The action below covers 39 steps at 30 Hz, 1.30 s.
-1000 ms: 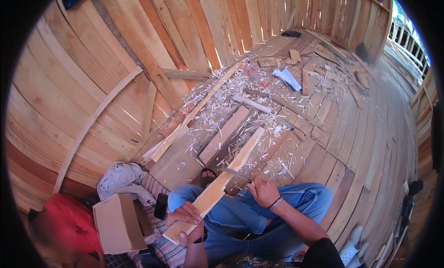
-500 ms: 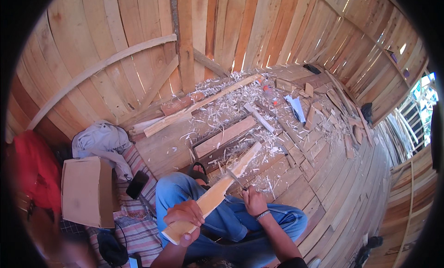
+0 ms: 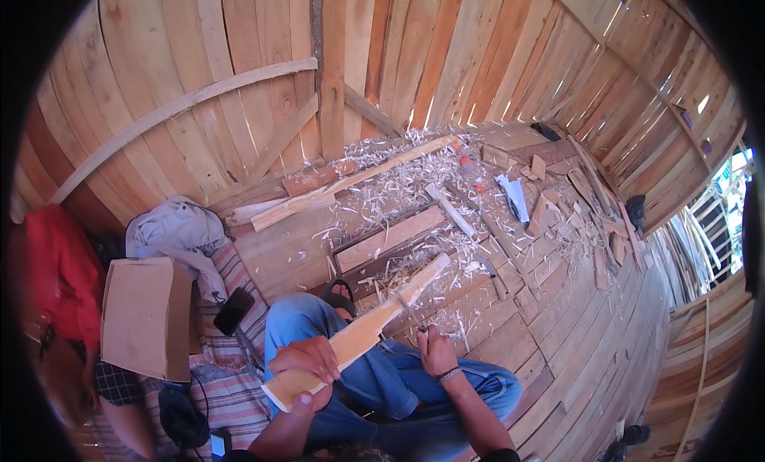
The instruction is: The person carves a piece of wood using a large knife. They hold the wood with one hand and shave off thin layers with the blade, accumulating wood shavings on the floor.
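My left hand (image 3: 306, 366) is wrapped round the broad near end of a pale, roughly shaped wooden board (image 3: 358, 340). The board slants up and away to the right over my jeans, with a notch in its right edge and a narrower far part. In my right hand (image 3: 438, 353), closed round its handle, is a knife (image 3: 409, 309). Its blade lies against the board's edge at the narrower part. Most of the handle is hidden by my fingers.
Curly wood shavings (image 3: 390, 179) cover the plank floor, with a long plank (image 3: 358, 180) and a reddish board (image 3: 390, 239) among them. A hooked tool (image 3: 497, 283) lies to the right. On the left are a cardboard box (image 3: 143, 318), a phone (image 3: 235, 310) and a person in red (image 3: 60, 279).
The board and my left hand have shifted slightly left. The knife stays against the board's edge, its blade now tilted a little differently. The whole view has moved slightly.
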Each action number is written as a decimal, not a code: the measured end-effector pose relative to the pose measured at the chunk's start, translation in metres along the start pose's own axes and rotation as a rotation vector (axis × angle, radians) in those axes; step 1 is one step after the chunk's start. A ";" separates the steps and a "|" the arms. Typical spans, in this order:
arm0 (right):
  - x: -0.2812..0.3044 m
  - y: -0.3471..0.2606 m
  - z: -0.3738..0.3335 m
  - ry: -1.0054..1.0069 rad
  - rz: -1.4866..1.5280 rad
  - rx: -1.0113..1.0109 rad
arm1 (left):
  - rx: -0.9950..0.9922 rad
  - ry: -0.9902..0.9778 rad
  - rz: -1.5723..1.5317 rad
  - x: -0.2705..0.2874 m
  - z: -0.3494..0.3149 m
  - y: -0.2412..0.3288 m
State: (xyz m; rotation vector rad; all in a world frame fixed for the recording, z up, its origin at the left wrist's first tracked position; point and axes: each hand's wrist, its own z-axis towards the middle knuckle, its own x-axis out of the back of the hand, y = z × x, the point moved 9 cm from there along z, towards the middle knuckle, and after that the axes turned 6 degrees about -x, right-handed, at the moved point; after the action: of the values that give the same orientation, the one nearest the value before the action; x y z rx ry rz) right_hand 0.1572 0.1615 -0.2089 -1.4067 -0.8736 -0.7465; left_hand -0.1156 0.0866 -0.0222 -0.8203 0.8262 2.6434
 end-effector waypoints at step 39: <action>0.018 0.039 0.032 -0.002 0.016 -0.104 | 0.039 -0.136 -0.029 -0.041 0.001 0.003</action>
State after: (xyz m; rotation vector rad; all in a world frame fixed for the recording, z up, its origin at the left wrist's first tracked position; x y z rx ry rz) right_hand 0.1981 0.1962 -0.2139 -1.5048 -0.8334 -0.7881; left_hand -0.0840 0.0820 0.0036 -0.6298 0.8215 2.6151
